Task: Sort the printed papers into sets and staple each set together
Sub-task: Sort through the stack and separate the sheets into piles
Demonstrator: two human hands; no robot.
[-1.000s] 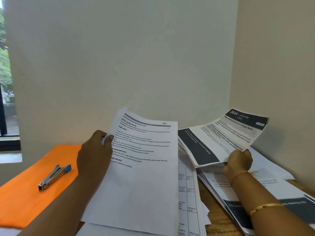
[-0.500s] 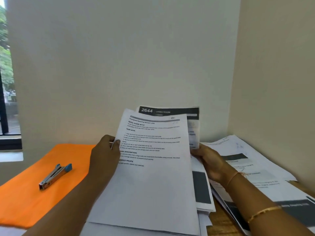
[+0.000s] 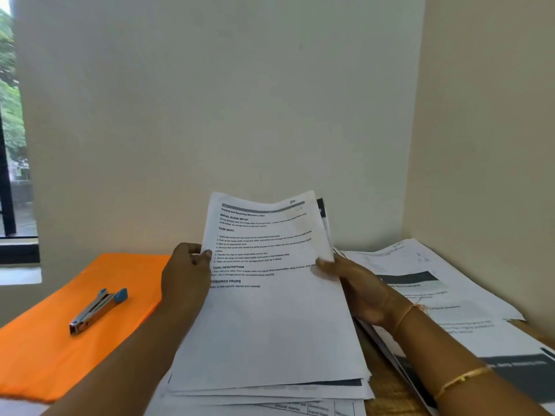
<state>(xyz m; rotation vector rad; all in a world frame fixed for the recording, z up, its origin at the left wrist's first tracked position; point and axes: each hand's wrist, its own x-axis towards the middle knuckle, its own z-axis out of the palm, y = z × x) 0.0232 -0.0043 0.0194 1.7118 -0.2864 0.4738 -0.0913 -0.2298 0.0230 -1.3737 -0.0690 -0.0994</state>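
The set of printed papers is a thin sheaf of loose sheets: light, floppy and slick against one another, so it will likely sag if held by one corner and fan out if the pinch slackens. The best hold looks to be on the two long edges near the top, thumbs on the front, so the sheets can be squared up before stapling at a top corner.

That is roughly where the hands are. The left hand is closed on the left edge, thumb over the printed face and fingers behind. The right hand grips the right edge in a looser pinch, thumb on the front. The sheaf is raised between them, tilted towards the camera, its near edge resting on more loose sheets on the worktop. A dark-banded page peeks out behind the top sheet at the far right corner, so the stack is not yet flush.

The stapler lies on an orange folder well to the left, untouched. A spread pile of other printouts sits to the right
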